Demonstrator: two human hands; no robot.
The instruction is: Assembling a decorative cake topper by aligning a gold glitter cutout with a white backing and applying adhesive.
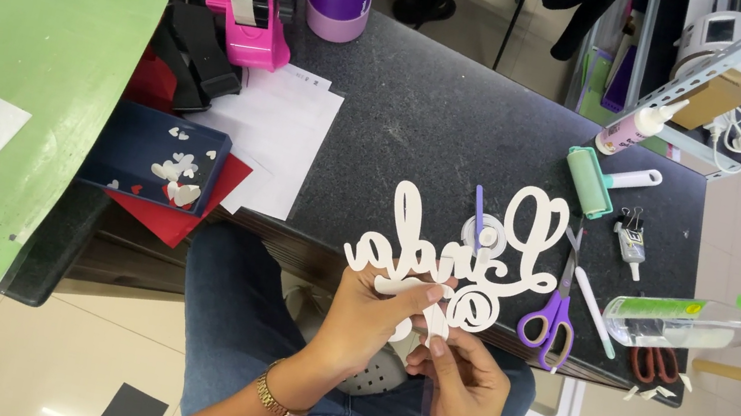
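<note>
Both hands are raised over the lap at the dark table [429,107] edge. The left hand [372,315] pinches the lower edge of a white script cutout [464,255], thumb on top, wrist bent. The right hand [462,382] sits just below it, fingertips closed on a small white piece [434,321] of the cutout; what lies behind the fingers is hidden. Right of the grip lie purple scissors [554,317], and further right a clear spray bottle [675,321] with a green top, partly cut off. Far left lies a green sheet [43,49].
</note>
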